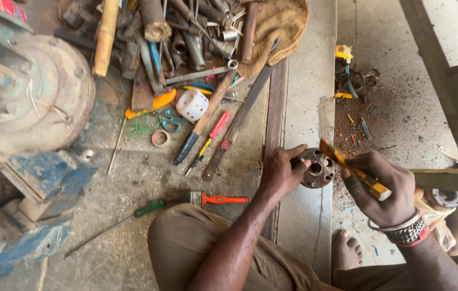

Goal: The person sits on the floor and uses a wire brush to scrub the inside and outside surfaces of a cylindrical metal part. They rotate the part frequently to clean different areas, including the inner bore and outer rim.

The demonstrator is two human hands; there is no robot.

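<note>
Both hands gripping flange, knife

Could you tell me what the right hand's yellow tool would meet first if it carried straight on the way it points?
The right hand aims the yellow tool up-left, so it would probably meet the rusty round part first; its tip looks already against it.

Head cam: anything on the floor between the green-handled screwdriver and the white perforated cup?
Yes. In the head view, a small tape ring lies between the green-handled screwdriver and the white perforated cup; otherwise bare dusty concrete floor.
</note>
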